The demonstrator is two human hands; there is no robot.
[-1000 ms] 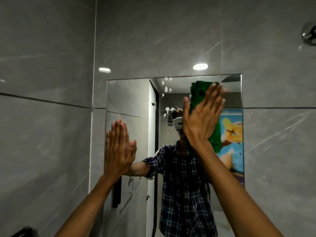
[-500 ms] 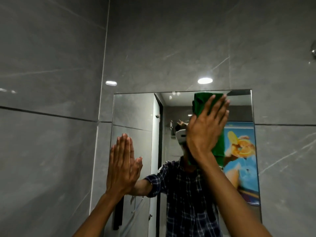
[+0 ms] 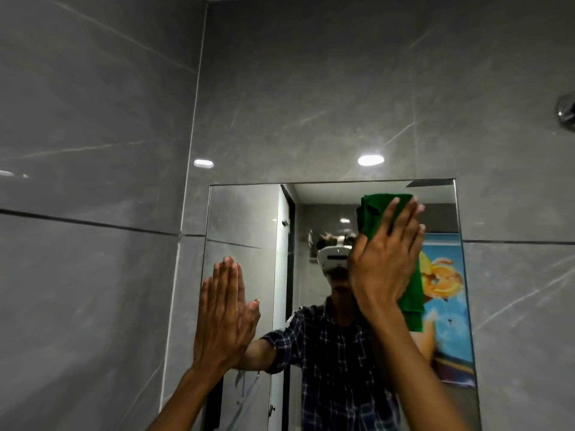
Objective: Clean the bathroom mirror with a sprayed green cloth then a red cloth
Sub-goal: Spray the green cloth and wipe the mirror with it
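Camera has tilted up since a second ago, so the mirror sits lower in view. Left hand lies flat on the glass, fingers straight, holding nothing. Right hand presses the green cloth against the mirror's upper right, fingers extended.

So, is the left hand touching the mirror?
Touching. The head view shows the left hand flat on the mirror, meeting its own reflection with no gap.

No legible text anywhere.
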